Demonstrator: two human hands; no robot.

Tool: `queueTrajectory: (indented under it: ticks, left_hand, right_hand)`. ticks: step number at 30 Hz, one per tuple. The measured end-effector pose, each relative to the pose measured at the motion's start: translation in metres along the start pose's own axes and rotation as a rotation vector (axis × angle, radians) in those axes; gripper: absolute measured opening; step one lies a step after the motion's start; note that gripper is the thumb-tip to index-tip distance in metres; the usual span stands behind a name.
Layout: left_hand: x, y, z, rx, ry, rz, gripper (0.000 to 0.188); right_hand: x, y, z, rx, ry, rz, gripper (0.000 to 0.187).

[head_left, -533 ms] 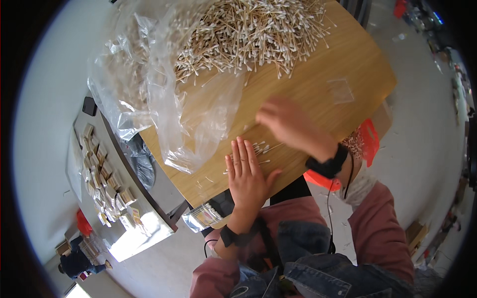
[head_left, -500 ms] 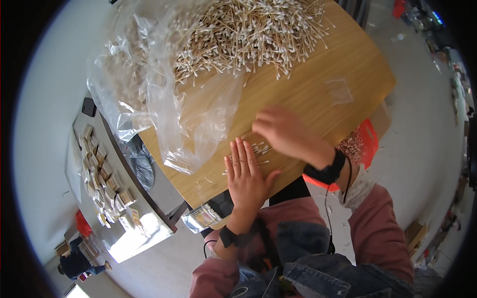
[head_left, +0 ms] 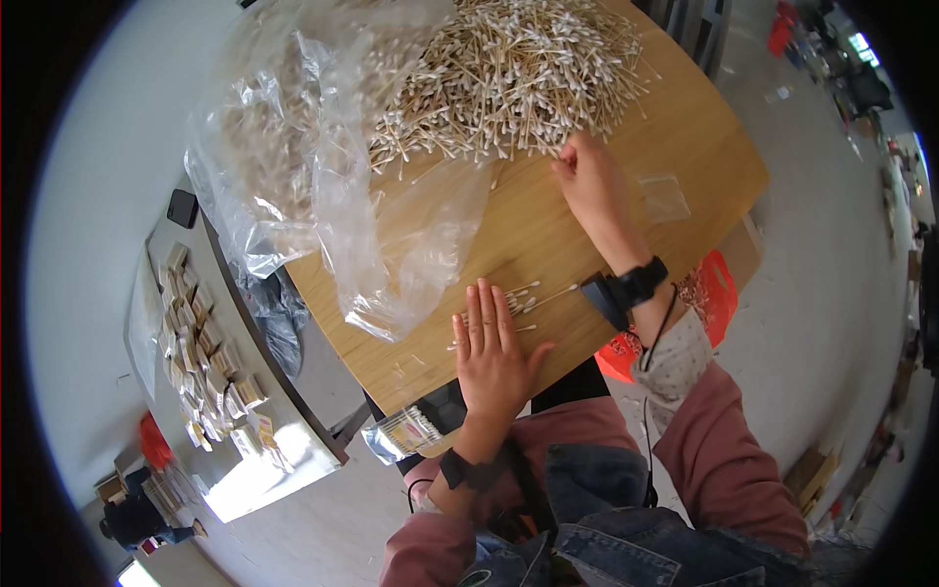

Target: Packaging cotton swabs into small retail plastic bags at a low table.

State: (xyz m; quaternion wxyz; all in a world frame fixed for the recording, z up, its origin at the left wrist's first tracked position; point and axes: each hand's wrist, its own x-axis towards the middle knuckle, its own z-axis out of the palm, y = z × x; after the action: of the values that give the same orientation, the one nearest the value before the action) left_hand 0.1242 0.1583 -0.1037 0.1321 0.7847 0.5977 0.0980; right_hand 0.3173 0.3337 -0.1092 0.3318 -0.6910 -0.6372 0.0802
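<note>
While the left hand point(head_left: 494, 354) lies flat and open on the wooden table point(head_left: 685, 137), its fingers cover a small bunch of cotton swabs point(head_left: 528, 298). Farther off, the right hand point(head_left: 595, 186) reaches the big swab pile point(head_left: 509, 78), fingers curled; its grip cannot be told. A clear plastic bag point(head_left: 323, 186) lies left.

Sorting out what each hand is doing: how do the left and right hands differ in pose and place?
The left hand lies flat, fingers spread, on a few swabs near the table edge; the right hand reaches far out, fingertips at the big swab pile. Both wear dark wristbands.
</note>
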Motion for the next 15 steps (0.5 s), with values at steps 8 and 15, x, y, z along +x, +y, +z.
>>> queueTrajectory:
  ticks: [8,15]
  left_hand:
    - [-0.002,-0.005,-0.002,-0.037,0.01,0.017,0.098]
    - [0.0,-0.001,0.001,-0.013,0.049,-0.001,0.096]
  right_hand:
    - [-0.078,-0.02,-0.033,0.127,-0.14,-0.029,0.018]
    - [-0.084,-0.037,-0.032,0.216,-0.275,-0.406,0.013]
